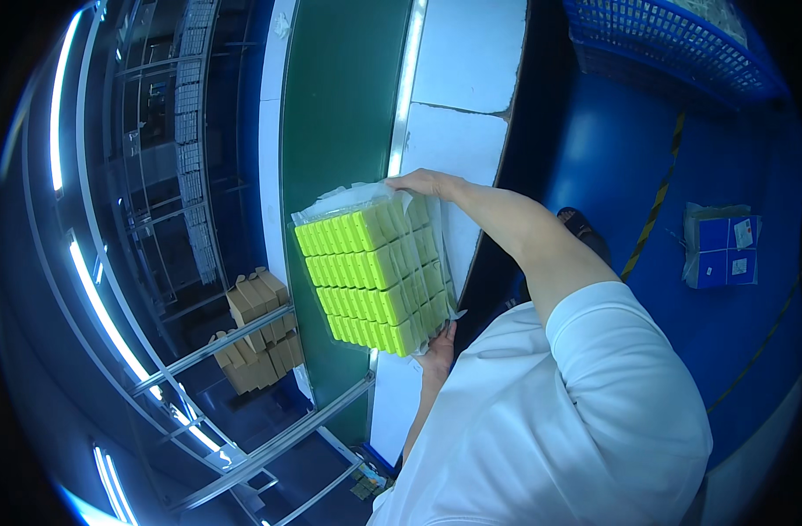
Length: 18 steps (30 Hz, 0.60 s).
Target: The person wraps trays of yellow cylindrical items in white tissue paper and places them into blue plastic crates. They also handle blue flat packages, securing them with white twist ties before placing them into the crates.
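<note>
A block of lime-green plastic pieces (357, 280), stacked in several neat rows and layers inside a clear plastic bag, is held tilted over a green conveyor belt. My right hand (425, 182) grips the bag at its far upper corner, where the film is bunched. Round the near lower corner my left hand (439, 352) is closed, its fingers partly hidden behind the bag. Loose film sticks out along the right side. Whether the block's underside touches the belt is hidden.
The green belt (335, 114) runs beside a white worktop (458, 61). Brown cardboard boxes (256, 324) stand beyond it, near metal rails (269, 456). On the blue floor lies a wrapped blue package (721, 250); a blue plastic basket (673, 44) stands at upper right.
</note>
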### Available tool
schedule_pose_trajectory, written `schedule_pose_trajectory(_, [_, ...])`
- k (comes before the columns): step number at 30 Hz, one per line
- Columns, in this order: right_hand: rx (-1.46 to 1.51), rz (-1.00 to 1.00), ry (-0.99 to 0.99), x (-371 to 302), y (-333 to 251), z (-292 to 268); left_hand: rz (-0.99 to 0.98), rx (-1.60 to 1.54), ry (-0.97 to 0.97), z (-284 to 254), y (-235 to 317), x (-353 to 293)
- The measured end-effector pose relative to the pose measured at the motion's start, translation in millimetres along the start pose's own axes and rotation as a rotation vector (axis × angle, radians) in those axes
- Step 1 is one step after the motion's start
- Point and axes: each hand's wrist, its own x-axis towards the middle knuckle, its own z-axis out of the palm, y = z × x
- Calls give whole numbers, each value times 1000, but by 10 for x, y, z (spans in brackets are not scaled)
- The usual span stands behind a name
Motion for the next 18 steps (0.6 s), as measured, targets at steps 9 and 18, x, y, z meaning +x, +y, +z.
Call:
schedule_pose_trajectory(9, [-208,-421,420,-1,764,40,-18,-15,17,-61,-32,-13])
schedule_pose_trajectory(18, [-531,-479,478,-93,592,213,-30,-9,3,-128,-27,71])
